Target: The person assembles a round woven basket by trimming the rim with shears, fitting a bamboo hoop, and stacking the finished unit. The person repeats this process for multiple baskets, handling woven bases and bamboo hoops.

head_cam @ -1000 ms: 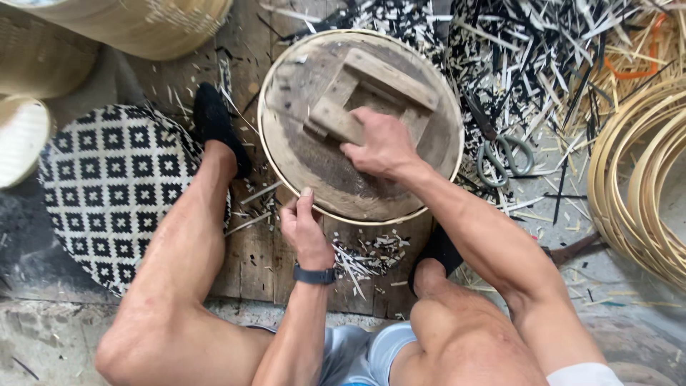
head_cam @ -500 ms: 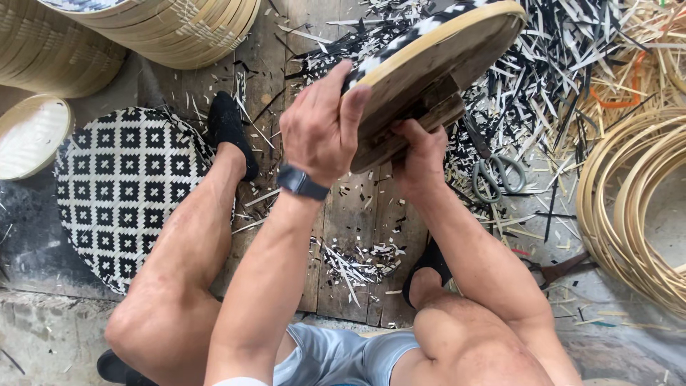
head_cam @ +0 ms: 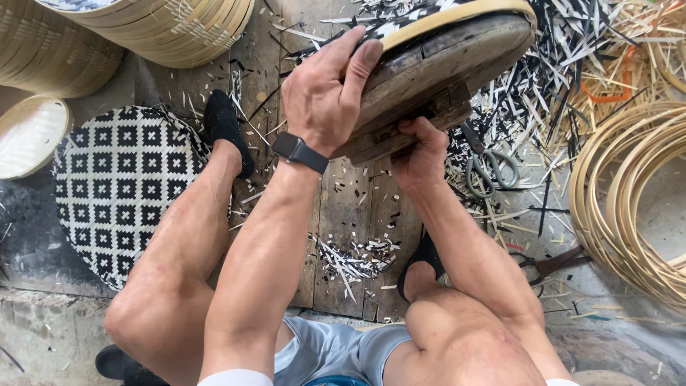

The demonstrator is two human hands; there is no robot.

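Observation:
A round wooden mould (head_cam: 457, 57) with a bamboo rim and a black-and-white woven layer on its far face is lifted off the floor and tilted on edge. My left hand (head_cam: 325, 93), with a dark watch on the wrist, grips the mould's near rim from above. My right hand (head_cam: 421, 154) holds the wooden block on its underside from below. Both hands carry it above the wooden floorboards (head_cam: 350, 214) between my knees.
A black-and-white woven round mat (head_cam: 121, 186) lies at left by my left foot. Stacked bamboo trays (head_cam: 164, 28) stand at the top left. Coiled bamboo hoops (head_cam: 636, 200) lie at right. Scissors (head_cam: 489, 168) and several cut strips litter the floor.
The mould lay flat on the floor with my right hand on its block. Both hands then lifted and tilted it on edge; since half a second ago it has hardly moved.

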